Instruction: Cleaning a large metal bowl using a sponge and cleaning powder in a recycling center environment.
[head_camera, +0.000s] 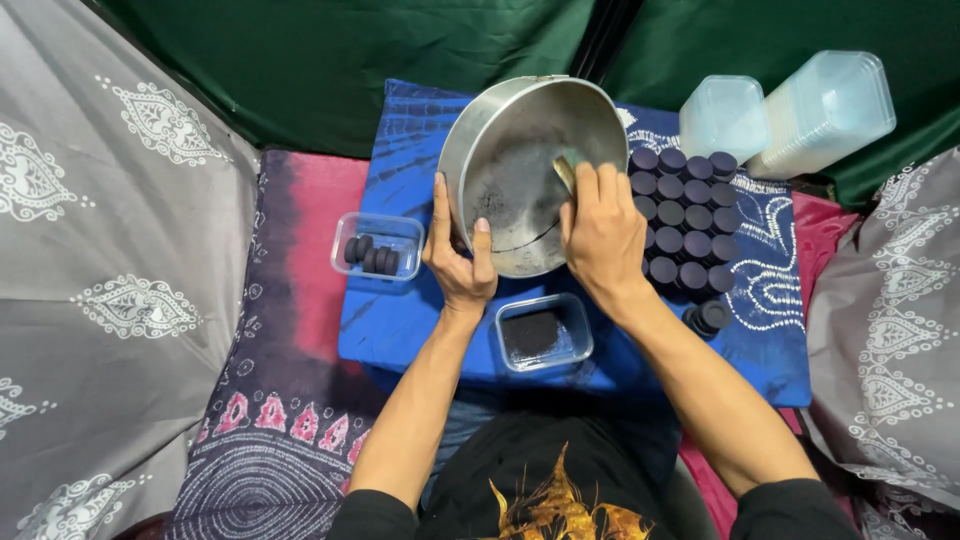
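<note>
Head view: left hand (460, 255) grips the rim of a tilted steel pan (530, 170); right hand (603, 228) is closed on a small wooden scraper (565, 172) inside it. Dark powder clinging to the pan could spill past the small plastic tub (543, 333) of black powder just below both hands. Left of the left hand, another tub (377, 245) holds black discs.

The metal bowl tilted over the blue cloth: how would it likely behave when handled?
The metal bowl looks thin-walled, so probably stiff yet light. Its smooth rim might slip, which may be why the left hand grips the edge. Tilted, its dark powder would likely slide towards the small tub.
</note>
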